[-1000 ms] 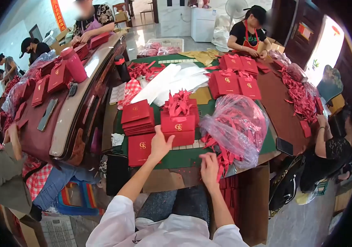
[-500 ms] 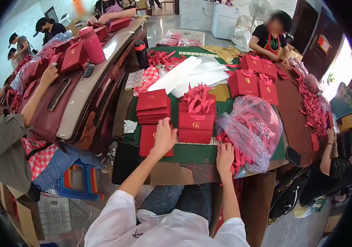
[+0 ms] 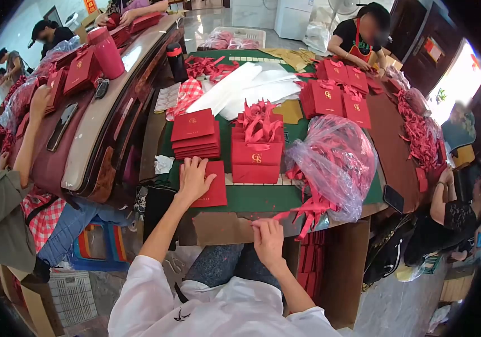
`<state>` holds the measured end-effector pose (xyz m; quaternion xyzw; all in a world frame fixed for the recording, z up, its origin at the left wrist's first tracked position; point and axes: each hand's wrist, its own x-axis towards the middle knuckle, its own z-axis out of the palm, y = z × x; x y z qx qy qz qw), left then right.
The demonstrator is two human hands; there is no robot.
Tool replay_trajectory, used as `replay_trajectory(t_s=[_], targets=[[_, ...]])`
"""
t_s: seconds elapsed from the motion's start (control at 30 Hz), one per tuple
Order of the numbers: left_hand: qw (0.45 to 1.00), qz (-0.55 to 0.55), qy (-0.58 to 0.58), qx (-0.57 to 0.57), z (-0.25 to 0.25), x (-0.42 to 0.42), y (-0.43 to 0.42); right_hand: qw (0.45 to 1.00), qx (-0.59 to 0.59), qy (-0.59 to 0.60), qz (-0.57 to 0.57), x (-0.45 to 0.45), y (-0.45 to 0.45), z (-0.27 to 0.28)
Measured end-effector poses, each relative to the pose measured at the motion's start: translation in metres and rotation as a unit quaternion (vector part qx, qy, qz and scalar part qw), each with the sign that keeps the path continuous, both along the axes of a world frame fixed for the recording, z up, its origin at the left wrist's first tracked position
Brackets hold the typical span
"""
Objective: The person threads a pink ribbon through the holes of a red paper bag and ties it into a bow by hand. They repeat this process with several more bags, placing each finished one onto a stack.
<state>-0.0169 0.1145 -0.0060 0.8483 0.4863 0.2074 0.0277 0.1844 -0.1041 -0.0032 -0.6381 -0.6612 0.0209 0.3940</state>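
My left hand [image 3: 194, 178] lies with fingers spread on a flat red gift bag [image 3: 216, 190] near the table's front edge. Behind it is a stack of flat red gift bags [image 3: 194, 128] with gold print. My right hand [image 3: 268, 238] is closed in a pinch on a red ribbon [image 3: 283, 215] just in front of the edge. This ribbon trails back toward a clear plastic bag [image 3: 344, 163] stuffed with red ribbons. Between the stack and the plastic bag stand red gift bags [image 3: 256, 160] with ribbon handles bunched on top.
White sheets [image 3: 246, 92] and more finished-looking red bags [image 3: 327, 101] lie farther back on the green mat [image 3: 246, 199]. A black phone [image 3: 393, 198] rests at the right edge. Co-workers sit at left, right and across. A dark bottle [image 3: 176, 62] stands back left.
My right hand has moved left and toward me from the plastic bag, drawing out a ribbon. My left hand has shifted left and down onto the front red bag.
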Motion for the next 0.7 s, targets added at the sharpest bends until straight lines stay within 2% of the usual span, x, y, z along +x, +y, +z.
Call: replay_trajectory(t_s=[0.23,0.3,0.33,0.4,0.7], targets=[[0.997,-0.043,-0.068,-0.004,0.018,0.003,-0.030,0.997,-0.014,0.077,-0.025,-0.008,0.009,-0.011],[0.995,-0.062,-0.076,-0.012,0.019,0.010,-0.046,0.987,-0.034,0.154,-0.041,-0.003,0.015,-0.021],[0.995,-0.061,-0.076,-0.013,0.016,0.015,-0.054,0.986,-0.035,0.155,-0.041,-0.002,0.017,-0.018],[0.990,-0.109,-0.089,-0.028,0.009,0.025,-0.071,0.981,-0.048,0.184,-0.034,0.000,0.020,-0.012],[0.970,-0.143,-0.113,-0.159,0.004,0.057,-0.097,0.981,-0.060,0.173,-0.063,0.003,0.024,-0.014]])
